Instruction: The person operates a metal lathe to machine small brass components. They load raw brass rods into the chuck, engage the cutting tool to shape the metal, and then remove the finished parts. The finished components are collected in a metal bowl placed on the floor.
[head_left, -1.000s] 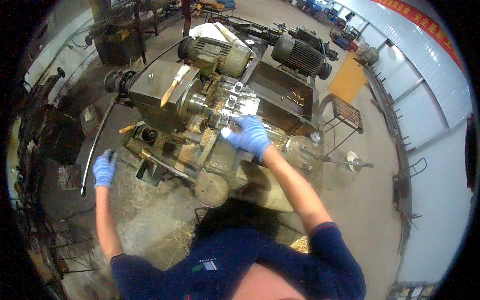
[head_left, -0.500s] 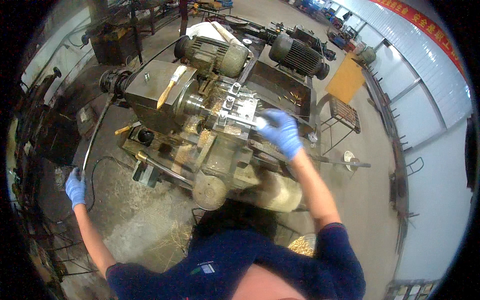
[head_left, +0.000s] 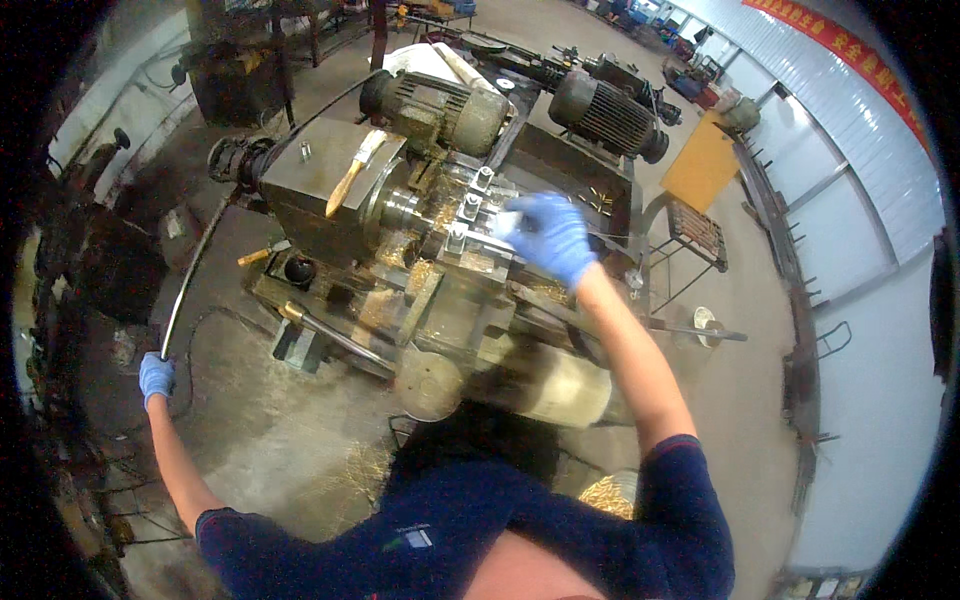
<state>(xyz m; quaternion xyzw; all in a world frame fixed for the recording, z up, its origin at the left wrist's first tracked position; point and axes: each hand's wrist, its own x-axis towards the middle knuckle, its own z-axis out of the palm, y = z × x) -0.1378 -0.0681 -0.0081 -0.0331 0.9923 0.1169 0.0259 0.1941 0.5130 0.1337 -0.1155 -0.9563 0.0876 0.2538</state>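
Note:
At the far left my left hand [head_left: 157, 378], in a blue glove, is closed round the lower end of a long metal lever [head_left: 190, 280]. The lever rises to the left end of the lathe's headstock [head_left: 310, 195]. My right hand [head_left: 553, 235], also gloved in blue, is over the right side of the silver tool block [head_left: 470, 222]. Its fingers look curled about a small whitish thing [head_left: 507, 222], too blurred to name. Left of the block is the round metal chuck [head_left: 395, 210]. A brush with a wooden handle [head_left: 352, 180] lies on the headstock.
Two electric motors [head_left: 450, 112] [head_left: 605, 115] stand behind the machine. Small brass-coloured pieces [head_left: 600, 200] lie in its tray. Shavings [head_left: 360, 470] litter the floor, and a container of golden parts [head_left: 610, 493] stands near my right side. A metal stand [head_left: 690, 235] is farther right.
My left hand has moved lower, and the lever's end with it. My right hand has shifted slightly left and away from me over the tool block, with the whitish thing moving along.

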